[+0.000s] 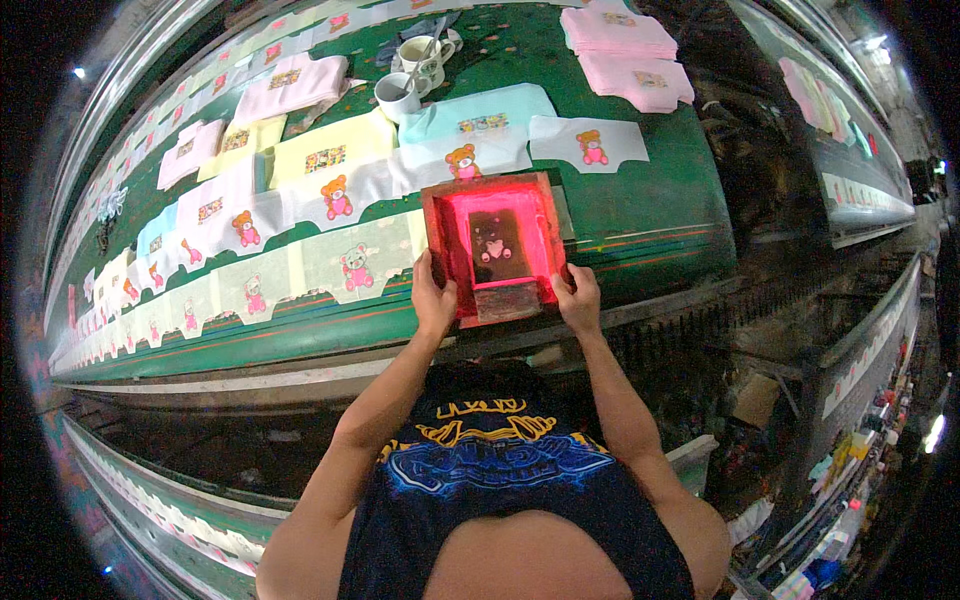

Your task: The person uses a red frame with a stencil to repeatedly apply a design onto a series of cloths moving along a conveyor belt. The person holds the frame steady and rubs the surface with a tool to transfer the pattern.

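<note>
Both hands grip a small screen-printing frame (441, 222) with a reddish wooden border and pink-stained inner edges. My left hand (434, 298) is closed on its lower left side, my right hand (578, 298) on its lower right corner. A dark mesh window with a pale bear-shaped patch shows in its middle. Across the frame's near end lies a worn, greyish flat piece (507, 302), perhaps a squeegee. The frame covers the right end of a row of pale cloth pieces (385, 238) with partly coloured bears. Whether it touches the table cannot be seen.
A long green table (670, 205) carries rows of bear-printed cloth pieces (335, 192). Beyond them stand two mugs (398, 97) with utensils inside. Pink cloth stacks (625, 55) lie at the far right. Another printing table (860, 205) runs along the right, beside cluttered goods (850, 470).
</note>
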### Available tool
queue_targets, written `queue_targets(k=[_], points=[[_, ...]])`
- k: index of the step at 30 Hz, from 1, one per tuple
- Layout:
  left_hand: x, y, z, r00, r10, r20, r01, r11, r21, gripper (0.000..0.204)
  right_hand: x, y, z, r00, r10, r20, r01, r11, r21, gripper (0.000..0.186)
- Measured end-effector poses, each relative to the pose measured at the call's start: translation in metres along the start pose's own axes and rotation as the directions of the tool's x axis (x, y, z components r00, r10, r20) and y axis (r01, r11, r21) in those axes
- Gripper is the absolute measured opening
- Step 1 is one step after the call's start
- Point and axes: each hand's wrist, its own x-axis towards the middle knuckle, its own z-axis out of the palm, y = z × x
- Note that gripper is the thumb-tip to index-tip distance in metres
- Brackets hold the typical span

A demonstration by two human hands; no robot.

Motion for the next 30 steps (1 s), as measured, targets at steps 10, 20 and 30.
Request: queue_targets(k=[10, 20, 30], points=[[-0.001, -0.007, 0.004, 1.0, -0.021, -0.007, 0.021, 0.996, 0.081, 0.067, -0.019, -0.074, -0.025, 0.744, -0.59, 0.312, 0.616, 0.787, 0.02, 0.052], [-0.001, 0.0, 0.0, 1.0, -0.008, 0.0, 0.008, 0.998, 0.067, 0.069, 0.001, -0.078, 0.001, 0.673, -0.492, 0.553, 0.637, 0.765, -0.095, 0.044], [-0.003, 0.002, -0.001, 1.0, 0.008, -0.003, -0.008, 0.999, 0.033, 0.071, 0.048, -0.12, 0.009, 0.801, -0.478, 0.36, 0.507, 0.862, 0.013, 0.054]])
